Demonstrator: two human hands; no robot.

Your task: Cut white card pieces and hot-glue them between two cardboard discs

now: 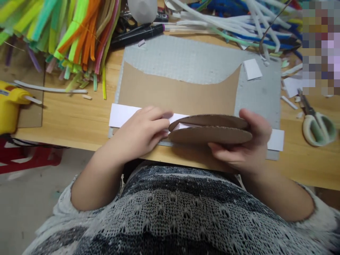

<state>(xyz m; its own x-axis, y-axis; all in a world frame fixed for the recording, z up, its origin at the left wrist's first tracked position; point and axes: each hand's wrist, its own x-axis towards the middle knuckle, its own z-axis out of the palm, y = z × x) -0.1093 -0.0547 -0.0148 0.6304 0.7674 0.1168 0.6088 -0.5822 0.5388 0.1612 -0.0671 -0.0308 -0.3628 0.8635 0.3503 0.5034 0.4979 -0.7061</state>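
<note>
Two round-edged cardboard pieces (209, 135), seen nearly edge-on, lie one above the other with a narrow gap showing white between them. My right hand (249, 141) grips their right end, thumb and fingers on opposite sides. At their left end is my left hand (146, 131), its fingers curled closed; what they pinch is hidden. Beneath this hand runs a long white paper strip (123, 115), which passes behind the cardboard pieces. Just beyond lies a flat brown cardboard sheet (180, 92) with a concave far edge, on a grey board (207, 58).
A yellow glue gun (10, 106) lies at the left, near bundled coloured pipe cleaners (71, 39). Scissors (316, 124) and paper scraps are at the right. Behind the board are a black marker (140, 35) and white pipe cleaners (233, 21). A small folded paper (252, 69) rests on the board.
</note>
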